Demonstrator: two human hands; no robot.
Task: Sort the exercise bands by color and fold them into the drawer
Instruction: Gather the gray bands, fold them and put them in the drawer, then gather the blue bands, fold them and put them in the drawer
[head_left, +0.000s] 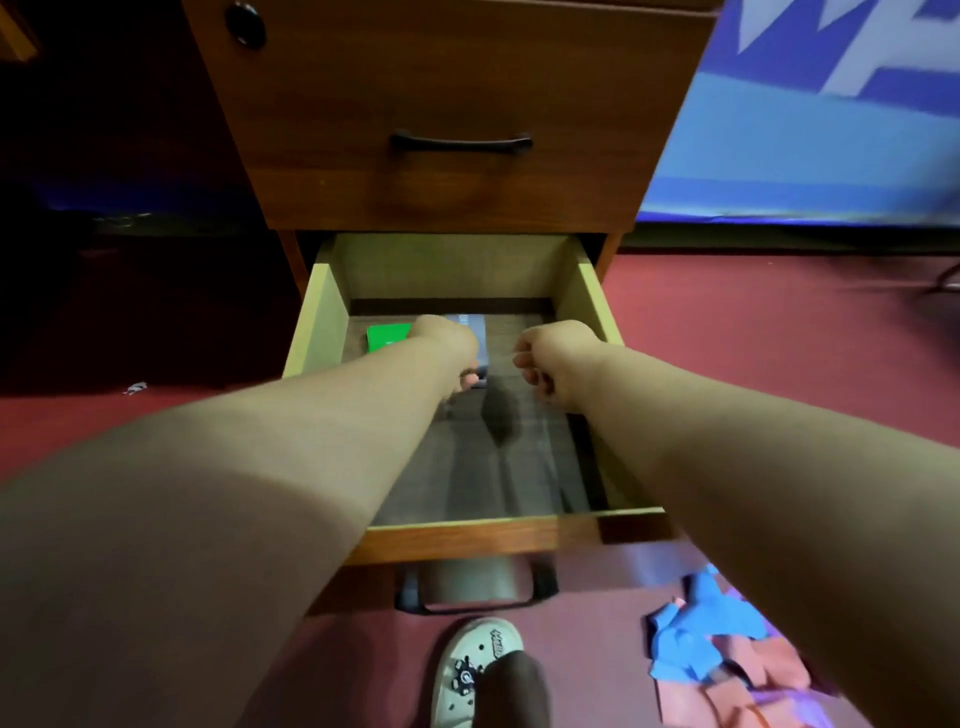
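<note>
Two forearms cross the drawer (519, 536) front. The left hand (448, 347) pinches a folded grey band (480, 339) beside the green band (388, 338) at the back; the right hand (560, 359) is curled, contents unclear. Loose bands (727, 660) heap on the carpet (753, 338) near a shoe (465, 670).

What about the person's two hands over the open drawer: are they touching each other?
Apart. The head view shows the left hand and the right hand with a strip of the drawer floor plainly visible between them.

Bare forearms (260, 467); white perforated clog (467, 675) (charms (466, 677) on top); dark trouser leg (517, 691).
</note>
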